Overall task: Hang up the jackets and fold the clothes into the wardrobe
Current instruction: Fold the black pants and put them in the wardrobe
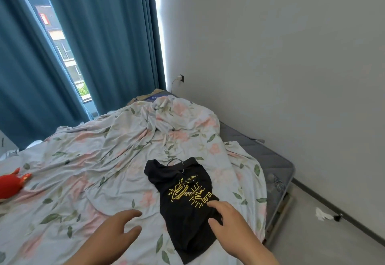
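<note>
**black t-shirt on the bed, both hands loose**

the black t-shirt [183,198] lies flat on the floral sheet [93,156] near the right side of the bed, its yellow line-drawing print facing up. a thin dark hanger hook [174,161] pokes out at the neckline, which points away from me toward the rumpled far end of the bed.

my right hand [229,221] is down on the lower half of the shirt, just below the print. the forefinger is stretched out and touches the cloth, and the thumb is spread apart from it and also on the cloth. nothing is pinched between them (no fold is lifted that i can see).

my left hand [116,231] is just beside the shirt's left edge, over the sheet. its fingers are relaxed and apart and hold nothing. i can't tell whether it touches the sheet or hovers above it.

a red plush toy [10,183] lies at the far left edge of the bed, well apart from the shirt. on the right the sheet leaves a strip of grey mattress [266,156] bare along the wall. blue curtains [104,35] hang behind the bed with a gap of window [60,41] between them. a white charger sits in a wall socket [180,78] next to the curtain. a scrap of crumpled white paper [321,213] lies on the floor by the skirting.
</note>
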`<state>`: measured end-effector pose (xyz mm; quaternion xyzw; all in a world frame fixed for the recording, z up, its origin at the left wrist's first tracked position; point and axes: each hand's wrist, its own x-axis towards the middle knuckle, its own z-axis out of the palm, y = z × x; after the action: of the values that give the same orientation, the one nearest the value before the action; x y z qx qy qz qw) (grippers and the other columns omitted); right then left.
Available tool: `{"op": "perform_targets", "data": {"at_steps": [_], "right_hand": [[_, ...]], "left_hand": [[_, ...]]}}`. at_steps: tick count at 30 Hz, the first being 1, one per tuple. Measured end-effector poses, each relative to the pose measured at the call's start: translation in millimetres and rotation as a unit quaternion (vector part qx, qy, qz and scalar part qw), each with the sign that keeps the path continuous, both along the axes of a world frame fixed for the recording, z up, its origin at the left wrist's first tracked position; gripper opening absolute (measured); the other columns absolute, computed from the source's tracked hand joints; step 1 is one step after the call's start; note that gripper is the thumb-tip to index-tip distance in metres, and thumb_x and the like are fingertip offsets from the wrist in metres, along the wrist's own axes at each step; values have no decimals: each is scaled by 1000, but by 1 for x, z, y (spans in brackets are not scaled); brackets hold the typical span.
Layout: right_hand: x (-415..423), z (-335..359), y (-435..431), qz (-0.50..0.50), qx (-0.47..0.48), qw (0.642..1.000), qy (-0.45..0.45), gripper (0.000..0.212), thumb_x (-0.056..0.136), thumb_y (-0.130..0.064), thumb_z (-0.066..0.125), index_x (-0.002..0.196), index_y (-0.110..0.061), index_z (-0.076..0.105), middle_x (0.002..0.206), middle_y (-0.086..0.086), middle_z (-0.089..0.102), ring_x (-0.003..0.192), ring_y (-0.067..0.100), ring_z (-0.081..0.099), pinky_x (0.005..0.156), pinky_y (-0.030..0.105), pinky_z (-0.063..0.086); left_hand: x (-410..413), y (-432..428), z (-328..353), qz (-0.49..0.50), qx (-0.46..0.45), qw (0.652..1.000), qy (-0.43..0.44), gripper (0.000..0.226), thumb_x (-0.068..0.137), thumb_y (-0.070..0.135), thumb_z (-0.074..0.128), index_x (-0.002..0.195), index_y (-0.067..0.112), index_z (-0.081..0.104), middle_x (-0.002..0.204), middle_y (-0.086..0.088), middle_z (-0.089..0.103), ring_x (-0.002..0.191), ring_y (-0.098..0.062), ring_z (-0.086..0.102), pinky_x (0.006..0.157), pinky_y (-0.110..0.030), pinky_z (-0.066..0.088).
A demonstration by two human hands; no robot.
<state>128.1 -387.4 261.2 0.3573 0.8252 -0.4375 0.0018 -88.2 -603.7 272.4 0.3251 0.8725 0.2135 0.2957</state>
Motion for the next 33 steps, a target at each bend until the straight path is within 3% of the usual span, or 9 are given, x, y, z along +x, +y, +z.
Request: {"op": "perform_targets", "data": {"at_steps": [4, 7, 11, 17, 20, 23, 26, 29, 33], "right_hand": [[-18, -35, 19, -17, 1, 1000, -9, 43, 101, -28, 51, 143, -37, 45, 133, -22, 41, 127, 3, 45, 110, 20, 36], [-41, -83, 39, -44, -15, 999, -23, 45, 99, -28, 52, 143, -36, 45, 139, -19, 43, 130, 6, 45, 112, 26, 39], [-77, -173, 66, -95, -40, 992, -65, 46, 95, -29, 61, 139, -35, 49, 141, -13, 47, 131, 13, 48, 110, 35, 44], [-138, -317, 121, -109, -52, 982, -143, 54, 94, -28, 66, 143, -29, 45, 142, -8, 46, 131, 13, 48, 104, 29, 46], [-178, -377, 146, -71, 1, 985, -159, 57, 95, -29, 65, 147, -25, 42, 146, -5, 42, 136, 14, 40, 110, 30, 41], [-221, -420, 169, -35, 90, 988, -124, 61, 96, -29, 62, 151, -25, 36, 158, -3, 29, 146, 16, 25, 117, 34, 30], [-263, -457, 191, 8, 139, 984, -109, 79, 92, -50, 61, 157, -31, 20, 164, -2, 15, 151, 20, 13, 121, 42, 20], [-285, -492, 193, 80, 212, 959, -171, 86, 85, -75, 42, 157, -34, 16, 162, -3, 23, 146, 23, 21, 120, 47, 16], [-287, -519, 183, 39, 295, 945, -139, 79, 85, -75, 37, 151, -31, 34, 150, 3, 40, 135, 26, 35, 116, 50, 24]], "left_hand": [[-22, 27, -37, -14, -2, 1000, -11, 28, 96, 38, 58, 119, 47, 45, 127, 21, 49, 116, 3, 43, 94, -18, 35], [-48, 58, -83, -14, -3, 1000, -20, 33, 96, 35, 59, 127, 41, 50, 138, 16, 51, 129, -5, 46, 103, -22, 37], [-79, 104, -170, -4, -3, 998, -57, 45, 95, 28, 60, 139, 26, 50, 147, 5, 46, 135, -13, 42, 109, -28, 34], [-124, 189, -305, 36, 5, 993, -109, 61, 93, 22, 63, 149, 14, 38, 148, -2, 43, 134, -19, 43, 102, -27, 37], [-152, 220, -372, 37, 0, 997, -68, 64, 89, 23, 68, 145, 14, 40, 144, -4, 44, 132, -19, 44, 110, -33, 40], [-184, 243, -426, 46, 4, 999, 19, 76, 85, 29, 69, 151, 15, 32, 158, -12, 29, 147, -28, 24, 120, -44, 27], [-221, 250, -478, -5, -21, 988, 153, 80, 88, 42, 64, 154, 17, 27, 162, -14, 22, 151, -34, 14, 122, -49, 17], [-242, 238, -519, -63, -10, 976, 208, 71, 90, 52, 43, 153, 20, 33, 161, -10, 27, 150, -32, 20, 121, -49, 16], [-246, 236, -542, -79, -5, 971, 226, 69, 87, 46, 37, 149, 15, 37, 158, -14, 32, 147, -35, 26, 120, -47, 14]]}}
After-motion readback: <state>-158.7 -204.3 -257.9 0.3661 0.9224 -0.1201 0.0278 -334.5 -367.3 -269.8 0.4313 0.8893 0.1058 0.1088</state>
